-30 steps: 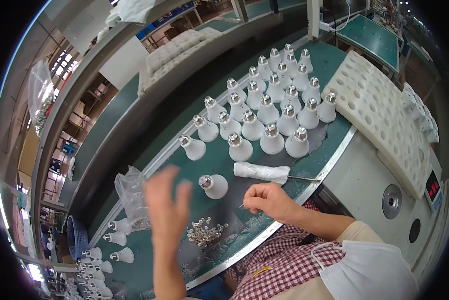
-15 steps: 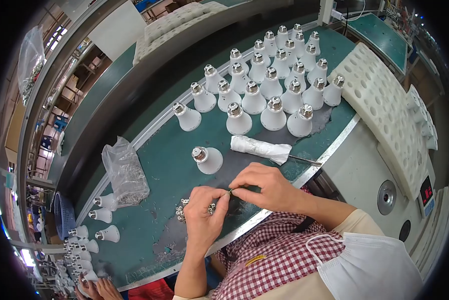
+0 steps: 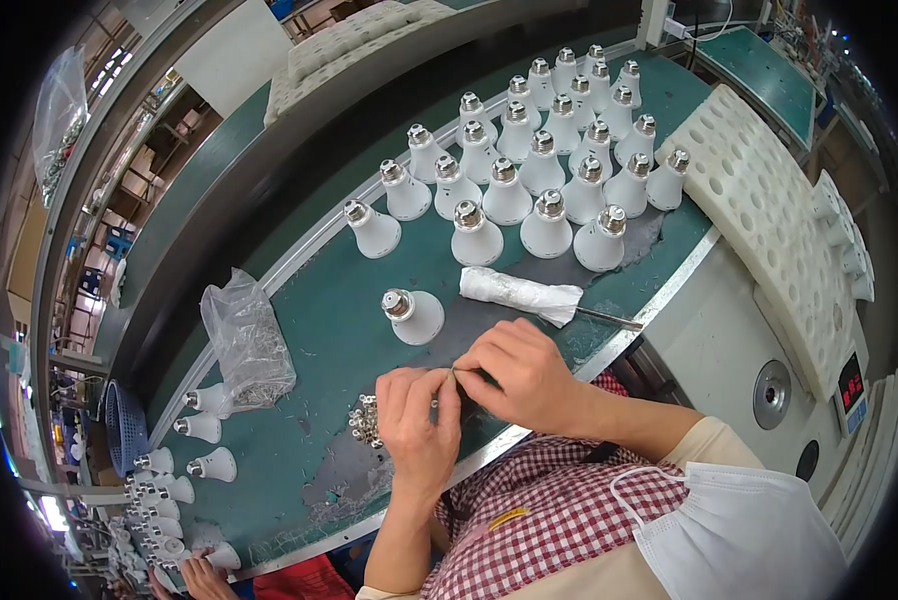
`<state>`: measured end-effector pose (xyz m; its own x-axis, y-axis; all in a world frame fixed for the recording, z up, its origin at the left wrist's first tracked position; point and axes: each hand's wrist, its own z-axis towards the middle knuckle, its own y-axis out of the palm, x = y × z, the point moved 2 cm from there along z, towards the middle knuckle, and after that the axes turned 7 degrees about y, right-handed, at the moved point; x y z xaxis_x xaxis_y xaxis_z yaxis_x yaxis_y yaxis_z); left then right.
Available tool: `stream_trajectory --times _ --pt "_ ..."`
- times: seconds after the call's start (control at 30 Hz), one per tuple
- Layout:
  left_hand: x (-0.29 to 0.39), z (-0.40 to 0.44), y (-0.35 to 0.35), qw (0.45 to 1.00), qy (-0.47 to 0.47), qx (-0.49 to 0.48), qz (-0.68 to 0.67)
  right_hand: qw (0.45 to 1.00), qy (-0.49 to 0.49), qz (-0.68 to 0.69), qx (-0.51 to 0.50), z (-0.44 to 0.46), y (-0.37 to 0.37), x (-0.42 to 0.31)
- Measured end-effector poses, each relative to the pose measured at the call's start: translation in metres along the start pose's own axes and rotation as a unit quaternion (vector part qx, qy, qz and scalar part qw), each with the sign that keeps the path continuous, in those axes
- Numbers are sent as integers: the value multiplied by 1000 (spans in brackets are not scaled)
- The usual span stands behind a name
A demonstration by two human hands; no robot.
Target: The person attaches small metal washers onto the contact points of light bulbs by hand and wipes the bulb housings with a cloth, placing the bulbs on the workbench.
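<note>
My left hand (image 3: 416, 425) and my right hand (image 3: 521, 378) meet above the table's front edge, thumbs and fingertips pinched together. Whatever lies between the fingertips is too small to make out. Beside my left hand is a small heap of shiny metal pieces (image 3: 363, 422), partly covered by that hand. A single white LED bulb (image 3: 416, 318) with a metal screw cap stands just beyond my hands, cap tilted toward the left. To its right lies a tool with a white-wrapped handle (image 3: 514, 292) and a thin metal shaft.
Many white bulbs (image 3: 507, 198) stand caps up at the back. A foam tray (image 3: 759, 190) with round holes leans at right, near a red digital display (image 3: 850, 382). At left are a plastic bag (image 3: 249, 345), a blue basket (image 3: 126, 430), more bulbs and another person's hand (image 3: 207, 578).
My hands stay pinched together and have shifted slightly; my left hand has turned more upright, showing more of the metal pieces. At lower left, the other person's hands have moved beside a bulb.
</note>
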<state>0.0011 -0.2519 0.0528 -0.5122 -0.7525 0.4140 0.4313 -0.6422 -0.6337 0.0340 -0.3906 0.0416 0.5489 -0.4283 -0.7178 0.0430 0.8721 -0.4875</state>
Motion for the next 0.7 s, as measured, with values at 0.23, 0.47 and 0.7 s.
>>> stream_trajectory --times 0.23,0.47,0.7 --pt "-15 4 -11 967 -105 -128 -193 902 235 241 -272 20 -15 24" --pt "-18 14 -13 943 -65 -211 -250 826 272 316 -380 23 -11 26" --pt "-5 13 -2 996 40 -26 -75 824 323 401 -236 11 4 21"
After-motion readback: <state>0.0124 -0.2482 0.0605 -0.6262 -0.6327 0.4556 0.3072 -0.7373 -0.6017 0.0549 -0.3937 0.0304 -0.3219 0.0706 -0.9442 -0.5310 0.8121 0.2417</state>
